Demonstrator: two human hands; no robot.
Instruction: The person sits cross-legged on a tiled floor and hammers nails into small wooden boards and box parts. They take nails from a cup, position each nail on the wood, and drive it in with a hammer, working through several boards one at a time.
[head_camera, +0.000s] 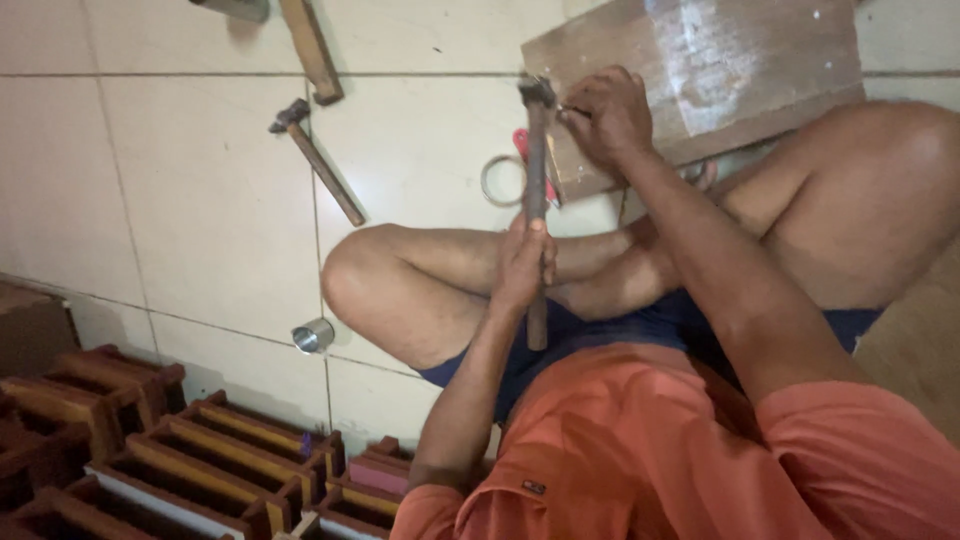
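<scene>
Left hand (524, 262) is wrapped tight around the wooden handle of a hammer (536, 190), gripping near the middle of the shaft, with the butt end sticking out below the fist toward 6 o'clock. Its long axis runs almost straight from 6 to 12 o'clock, and the dark metal head sits at the 12 o'clock end, just at the near-left corner of a worn wooden board (715, 70) lying on the tiled floor (190, 200). Right hand (608, 118) rests on that board at about 1 o'clock from the left hand, fingertips pressed together in a pinch on something small and thin, probably a nail, though it is too tiny to tell; it lies just beside the hammer head, at its 3 o'clock. So the right hand is the nearer of the 2 to the striking point. Part of the board is cut off by the top edge, a metal ring (500, 180) and a red item are half hidden behind the shaft, and a second hammer (318, 160) lies well apart at 10 o'clock
</scene>
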